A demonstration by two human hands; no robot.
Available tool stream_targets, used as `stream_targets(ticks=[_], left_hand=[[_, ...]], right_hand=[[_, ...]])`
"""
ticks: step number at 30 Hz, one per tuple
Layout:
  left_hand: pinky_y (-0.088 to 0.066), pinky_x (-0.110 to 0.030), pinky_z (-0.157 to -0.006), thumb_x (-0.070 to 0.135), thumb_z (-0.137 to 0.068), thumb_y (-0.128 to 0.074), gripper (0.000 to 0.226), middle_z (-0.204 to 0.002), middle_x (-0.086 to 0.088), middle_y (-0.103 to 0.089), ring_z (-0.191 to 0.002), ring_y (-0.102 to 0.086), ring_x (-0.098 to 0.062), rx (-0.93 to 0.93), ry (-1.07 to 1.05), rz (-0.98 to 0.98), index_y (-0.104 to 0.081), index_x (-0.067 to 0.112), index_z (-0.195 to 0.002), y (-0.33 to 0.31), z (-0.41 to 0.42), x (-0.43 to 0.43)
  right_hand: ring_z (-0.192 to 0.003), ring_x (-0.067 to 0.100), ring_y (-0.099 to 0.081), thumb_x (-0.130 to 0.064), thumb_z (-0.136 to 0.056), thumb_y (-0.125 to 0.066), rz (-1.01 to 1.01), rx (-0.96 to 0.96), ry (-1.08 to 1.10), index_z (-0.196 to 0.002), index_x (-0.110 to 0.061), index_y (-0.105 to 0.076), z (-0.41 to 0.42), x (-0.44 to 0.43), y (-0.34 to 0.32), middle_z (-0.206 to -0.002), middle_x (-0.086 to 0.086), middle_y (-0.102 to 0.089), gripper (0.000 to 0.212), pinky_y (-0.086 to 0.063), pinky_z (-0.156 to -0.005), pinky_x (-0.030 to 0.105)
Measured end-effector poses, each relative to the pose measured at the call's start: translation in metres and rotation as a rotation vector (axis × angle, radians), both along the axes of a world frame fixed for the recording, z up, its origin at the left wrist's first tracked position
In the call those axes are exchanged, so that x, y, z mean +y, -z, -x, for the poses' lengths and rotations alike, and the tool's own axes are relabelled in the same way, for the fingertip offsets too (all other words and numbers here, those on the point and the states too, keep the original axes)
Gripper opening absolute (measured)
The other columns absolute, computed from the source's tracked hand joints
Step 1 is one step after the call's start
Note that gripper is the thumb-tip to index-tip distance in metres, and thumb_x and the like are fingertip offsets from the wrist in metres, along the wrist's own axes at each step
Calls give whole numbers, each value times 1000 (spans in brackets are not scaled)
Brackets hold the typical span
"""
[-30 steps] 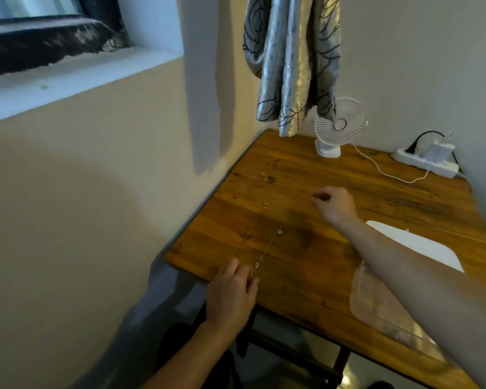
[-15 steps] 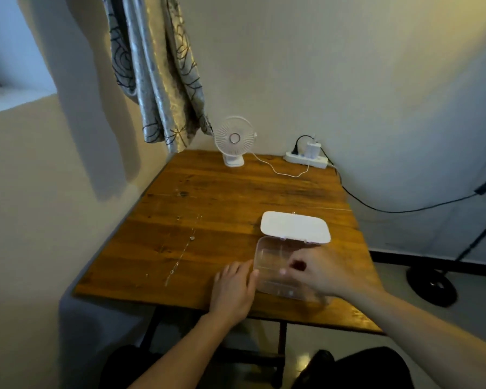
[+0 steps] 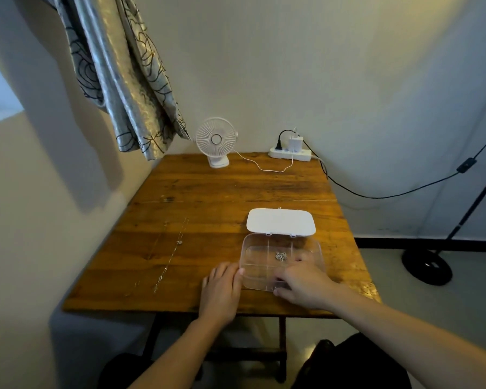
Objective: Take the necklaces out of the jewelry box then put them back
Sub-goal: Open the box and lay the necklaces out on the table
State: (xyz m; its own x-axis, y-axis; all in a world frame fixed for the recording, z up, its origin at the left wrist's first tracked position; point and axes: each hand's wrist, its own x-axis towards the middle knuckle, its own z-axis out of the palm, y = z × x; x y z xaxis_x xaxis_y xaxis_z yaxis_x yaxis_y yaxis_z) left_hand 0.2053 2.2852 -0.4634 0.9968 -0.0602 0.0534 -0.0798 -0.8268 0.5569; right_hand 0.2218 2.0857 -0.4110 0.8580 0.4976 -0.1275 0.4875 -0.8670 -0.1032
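Observation:
A clear jewelry box point(image 3: 257, 252) with several compartments sits near the table's front right, its white lid point(image 3: 281, 221) folded back flat behind it. A small bunched silver necklace point(image 3: 281, 256) lies in a middle compartment. Two necklaces are stretched out on the wood to the left: a silver chain with a pendant point(image 3: 175, 252) and a thinner, fainter chain point(image 3: 155, 247). My left hand point(image 3: 222, 290) lies flat on the table, fingertips touching the box's left wall. My right hand point(image 3: 302, 282) covers the box's front right part, fingers inside it just short of the bunched necklace, holding nothing I can see.
A small white fan point(image 3: 216, 141) and a white power strip point(image 3: 291, 155) with a charger stand at the back of the wooden table point(image 3: 208, 192). A patterned curtain point(image 3: 124, 80) hangs at the back left. A black stand base point(image 3: 427, 266) sits on the floor to the right.
My view swung right from the laid-out necklaces to the box. My right hand came back from the table's middle onto the box; my left hand shifted right to the box's left wall.

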Motion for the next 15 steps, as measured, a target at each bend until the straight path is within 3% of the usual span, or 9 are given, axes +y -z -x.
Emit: stream_targets(ticks=[4, 7, 15], left_hand=[[-27, -30, -103, 42, -100, -23, 39, -129, 10, -48, -121, -38, -6, 12, 12, 16, -46, 30, -128, -2, 1, 1], [-27, -28, -102, 43, -100, -23, 38, -129, 9, -48, -121, -39, -7, 19, 3, 17, -47, 30, -128, -3, 1, 0], [-29, -31, -104, 44, -99, -28, 38, -130, 9, -49, -122, -40, -8, 62, -1, 16, -47, 29, -129, -10, -2, 1]], right_hand=[[-83, 2, -56, -42, -80, -72, -199, 131, 53, -90, -30, -65, -5, -5, -9, -86, -15, -63, 17, -41, -82, 26], [-78, 3, -60, -36, -73, -80, -326, 247, 87, -86, -27, -66, -8, -11, -14, -83, -11, -65, 21, -48, -69, 20], [-75, 11, -64, -22, -75, -81, -628, 222, 196, -76, -24, -69, -7, -17, -31, -78, -5, -68, 12, -57, -73, 35]])
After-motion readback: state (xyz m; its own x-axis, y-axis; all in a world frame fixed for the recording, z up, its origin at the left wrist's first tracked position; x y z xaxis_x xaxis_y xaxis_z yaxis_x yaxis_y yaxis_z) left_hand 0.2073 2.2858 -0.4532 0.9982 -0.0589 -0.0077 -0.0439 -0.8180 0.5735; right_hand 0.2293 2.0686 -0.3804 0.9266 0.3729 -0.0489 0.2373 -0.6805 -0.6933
